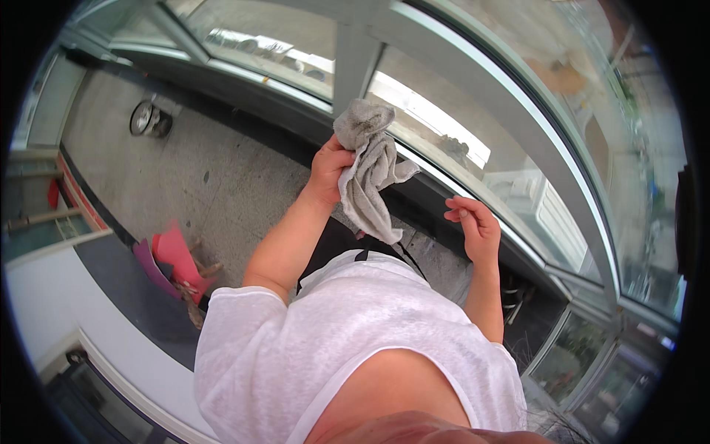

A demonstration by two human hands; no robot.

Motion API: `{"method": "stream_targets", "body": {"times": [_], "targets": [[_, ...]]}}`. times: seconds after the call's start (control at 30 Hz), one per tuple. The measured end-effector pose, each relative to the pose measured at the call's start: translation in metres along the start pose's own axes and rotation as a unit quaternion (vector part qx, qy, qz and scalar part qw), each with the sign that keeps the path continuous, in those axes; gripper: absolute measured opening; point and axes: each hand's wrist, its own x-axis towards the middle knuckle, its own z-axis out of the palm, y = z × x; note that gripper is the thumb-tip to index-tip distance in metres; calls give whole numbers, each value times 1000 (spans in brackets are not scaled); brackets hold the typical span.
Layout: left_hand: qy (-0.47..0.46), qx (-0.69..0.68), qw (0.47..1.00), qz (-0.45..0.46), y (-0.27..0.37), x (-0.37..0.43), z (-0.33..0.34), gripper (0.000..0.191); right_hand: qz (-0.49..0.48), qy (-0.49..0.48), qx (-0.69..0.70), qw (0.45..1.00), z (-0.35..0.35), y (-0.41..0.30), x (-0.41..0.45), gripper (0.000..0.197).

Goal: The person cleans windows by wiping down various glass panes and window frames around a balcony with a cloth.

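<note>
My left hand (328, 169) grips a crumpled grey terry cloth (369, 166) with darker stains on its upper end. The cloth's loose folds hang toward my waist, and one corner sticks out to the right. Off to the right, my right hand (478, 225) is raised in front of the window frame with nothing in it. Its fingers are loosely bent and the thumb stands out from them. Behind both hands runs a row of glass panes in grey metal frames (355, 50).
On the concrete floor (222, 166), a dark bucket (151, 120) with pale contents stands at the far left. A pink and purple object (175, 261) lies by the left wall. A dark low ledge (222, 94) runs beneath the windows. Outside the glass is a white slatted object (546, 208).
</note>
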Motion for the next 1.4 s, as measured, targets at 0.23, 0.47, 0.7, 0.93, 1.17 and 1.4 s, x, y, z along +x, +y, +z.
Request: {"method": "stream_targets", "body": {"times": [0.23,0.47,0.7,0.93,1.17,1.4], "targets": [[6,49,992,-115,-99,18,75,43,-5,121,165,979,-8,36,-67,78],[-66,115,924,-360,-217,-17,98,42,-57,263,-131,954,-26,74,-127,106],[-198,394,742,-505,-312,-50,137,51,46,426,139,893,-93,129,-228,59],[-160,511,693,-482,-387,-55,152,48,157,617,149,756,-186,189,-347,30],[-156,567,720,-368,-430,-18,182,41,74,667,339,660,-274,216,-367,31],[-341,596,716,-129,-512,33,270,34,59,711,341,612,-344,259,-358,30]]}}
